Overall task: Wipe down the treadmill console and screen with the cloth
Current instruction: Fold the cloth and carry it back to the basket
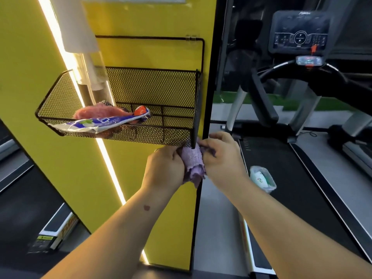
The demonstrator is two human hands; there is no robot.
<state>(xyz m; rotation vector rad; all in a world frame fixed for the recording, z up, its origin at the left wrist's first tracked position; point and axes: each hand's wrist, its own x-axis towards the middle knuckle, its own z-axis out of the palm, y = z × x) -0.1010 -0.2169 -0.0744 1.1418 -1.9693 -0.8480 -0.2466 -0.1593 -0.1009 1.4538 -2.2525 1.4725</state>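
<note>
Left hand (164, 164) and right hand (222, 156) both grip crumpled, nubby purple cloth (193, 165) below black mesh basket (120, 109).

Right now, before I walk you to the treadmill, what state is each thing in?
Purple cloth: bunched, gripped between both hands.
Left hand: curled round the cloth.
Right hand: pinching the cloth's upper edge.
Wire basket: hung on the yellow wall, open-topped.
Pink cloth: crumpled in the basket.
Wipes pack: lying flat in the basket.
Treadmill console: dim, not yet touched.
</note>
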